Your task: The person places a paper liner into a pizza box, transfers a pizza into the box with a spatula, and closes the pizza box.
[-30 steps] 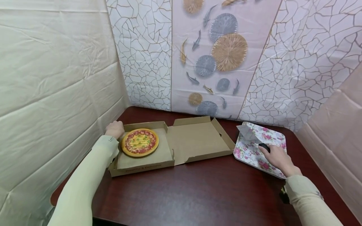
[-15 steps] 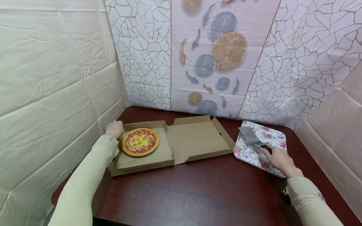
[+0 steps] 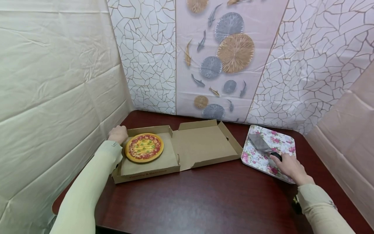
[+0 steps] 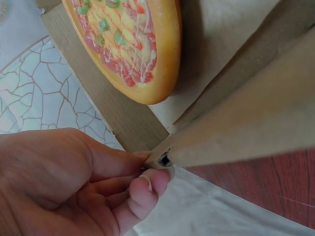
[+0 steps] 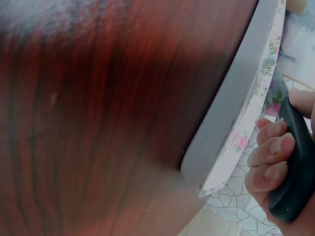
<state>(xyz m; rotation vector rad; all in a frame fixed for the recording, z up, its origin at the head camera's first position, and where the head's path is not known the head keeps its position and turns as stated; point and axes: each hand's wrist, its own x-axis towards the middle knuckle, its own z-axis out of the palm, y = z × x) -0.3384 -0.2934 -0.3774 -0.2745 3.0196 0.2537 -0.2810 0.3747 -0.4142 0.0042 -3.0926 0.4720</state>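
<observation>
My left hand [image 3: 118,134] is at the back left corner of an open cardboard pizza box [image 3: 172,157]. In the left wrist view, the thumb and fingertips pinch the edge of the box wall [image 4: 226,113]. Inside the box lies a whole pizza [image 3: 144,148] with a thick yellow crust, apart from the hand. My right hand [image 3: 290,167] grips the black handle [image 5: 294,162] of a spatula [image 3: 258,142]. Its flat metal blade lies over a white tray with pink flowers [image 3: 277,139]; whether it touches the tray is hard to tell.
The box lid [image 3: 204,143] lies folded back to the right, its edge close to the tray. Everything stands on a dark red wooden table [image 3: 187,201]. Pale cloth hangs on the left [image 3: 58,81] and right, and a patterned cloth [image 3: 213,58] hangs behind.
The spatula's blade has tilted down flatter over the tray and shifted slightly right with my right hand. My left hand and the pizza box stay in place.
</observation>
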